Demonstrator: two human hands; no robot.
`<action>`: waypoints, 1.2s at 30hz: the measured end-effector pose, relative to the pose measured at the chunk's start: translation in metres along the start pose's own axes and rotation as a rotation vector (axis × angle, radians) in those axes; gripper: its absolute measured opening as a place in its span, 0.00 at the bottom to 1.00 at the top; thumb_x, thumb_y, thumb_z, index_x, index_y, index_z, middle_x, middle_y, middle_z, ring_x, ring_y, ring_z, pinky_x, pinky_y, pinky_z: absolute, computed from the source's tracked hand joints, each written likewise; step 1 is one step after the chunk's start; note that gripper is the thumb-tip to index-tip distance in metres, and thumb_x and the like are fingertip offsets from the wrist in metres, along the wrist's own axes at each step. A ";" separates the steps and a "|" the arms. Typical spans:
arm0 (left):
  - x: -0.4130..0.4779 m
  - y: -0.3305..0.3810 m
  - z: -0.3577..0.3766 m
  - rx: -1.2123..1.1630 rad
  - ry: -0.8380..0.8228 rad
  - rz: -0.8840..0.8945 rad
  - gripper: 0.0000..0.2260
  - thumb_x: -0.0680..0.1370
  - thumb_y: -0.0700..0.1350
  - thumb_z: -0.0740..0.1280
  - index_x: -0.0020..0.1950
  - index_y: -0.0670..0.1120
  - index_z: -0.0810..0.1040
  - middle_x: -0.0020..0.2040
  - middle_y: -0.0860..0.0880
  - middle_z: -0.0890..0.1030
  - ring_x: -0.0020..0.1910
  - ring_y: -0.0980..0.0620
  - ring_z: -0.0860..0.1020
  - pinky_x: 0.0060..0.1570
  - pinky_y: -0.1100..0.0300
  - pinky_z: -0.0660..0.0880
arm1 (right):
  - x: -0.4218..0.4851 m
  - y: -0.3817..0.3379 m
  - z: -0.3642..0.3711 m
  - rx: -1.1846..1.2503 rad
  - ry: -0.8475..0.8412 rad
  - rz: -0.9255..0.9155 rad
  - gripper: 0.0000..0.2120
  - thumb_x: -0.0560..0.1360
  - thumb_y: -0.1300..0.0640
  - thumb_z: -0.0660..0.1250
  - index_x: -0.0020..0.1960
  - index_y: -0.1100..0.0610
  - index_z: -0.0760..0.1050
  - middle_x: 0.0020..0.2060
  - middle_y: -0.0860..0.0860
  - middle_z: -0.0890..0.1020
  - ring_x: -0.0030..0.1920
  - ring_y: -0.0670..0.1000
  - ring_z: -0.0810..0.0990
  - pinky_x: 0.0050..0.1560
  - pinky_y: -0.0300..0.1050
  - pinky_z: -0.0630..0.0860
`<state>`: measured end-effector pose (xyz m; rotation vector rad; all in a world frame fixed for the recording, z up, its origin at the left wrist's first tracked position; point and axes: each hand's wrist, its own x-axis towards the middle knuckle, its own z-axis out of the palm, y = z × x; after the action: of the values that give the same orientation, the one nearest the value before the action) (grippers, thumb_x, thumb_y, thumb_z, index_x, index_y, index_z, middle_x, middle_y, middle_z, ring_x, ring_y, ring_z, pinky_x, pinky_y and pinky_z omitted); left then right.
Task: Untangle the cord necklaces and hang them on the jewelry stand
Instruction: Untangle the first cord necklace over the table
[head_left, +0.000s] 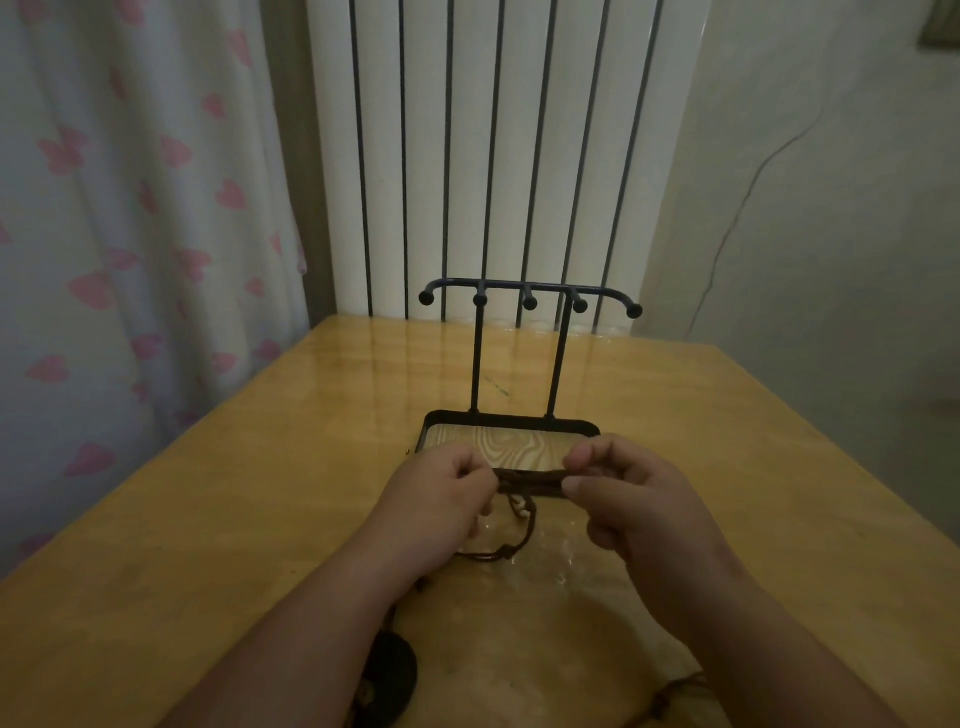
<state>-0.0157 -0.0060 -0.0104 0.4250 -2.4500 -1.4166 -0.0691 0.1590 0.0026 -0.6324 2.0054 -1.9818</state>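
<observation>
While left hand (441, 488) and right hand (639, 499) pinch cords (530, 480), thin, brown

home room | heart-print curtain (130, 234) | radiator (498, 156) | wooden table (208, 519)

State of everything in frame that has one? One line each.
left hand: grips the bundle's left end.
right hand: pinches its right end.
cord necklaces: bunched, stretched between both hands, loops trailing onto the table; not hung.
jewelry stand: upright, no cord on any hook.
dark disc: lying on the table by the left forearm.
</observation>
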 end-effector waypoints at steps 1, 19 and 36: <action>0.000 0.000 0.001 -0.003 0.005 -0.004 0.08 0.79 0.45 0.62 0.41 0.50 0.77 0.38 0.50 0.82 0.34 0.55 0.78 0.34 0.60 0.73 | -0.001 -0.001 0.001 -0.061 0.039 0.000 0.05 0.69 0.64 0.71 0.45 0.58 0.78 0.29 0.46 0.78 0.27 0.44 0.72 0.28 0.37 0.67; -0.002 0.006 -0.001 -0.476 -0.070 -0.118 0.08 0.81 0.40 0.60 0.46 0.42 0.78 0.43 0.43 0.85 0.41 0.46 0.84 0.42 0.52 0.80 | 0.001 0.000 0.007 -0.215 0.063 0.114 0.07 0.69 0.66 0.68 0.46 0.59 0.78 0.30 0.49 0.81 0.27 0.42 0.72 0.30 0.37 0.66; -0.005 0.006 -0.002 -0.311 -0.079 -0.087 0.09 0.81 0.44 0.60 0.44 0.46 0.77 0.47 0.49 0.84 0.34 0.50 0.82 0.29 0.61 0.72 | -0.004 -0.007 0.007 -0.171 0.109 -0.029 0.08 0.77 0.62 0.61 0.42 0.57 0.78 0.34 0.51 0.83 0.28 0.43 0.73 0.32 0.40 0.66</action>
<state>-0.0112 -0.0028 -0.0045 0.4150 -2.2368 -1.8460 -0.0616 0.1548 0.0084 -0.6042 2.2618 -1.9130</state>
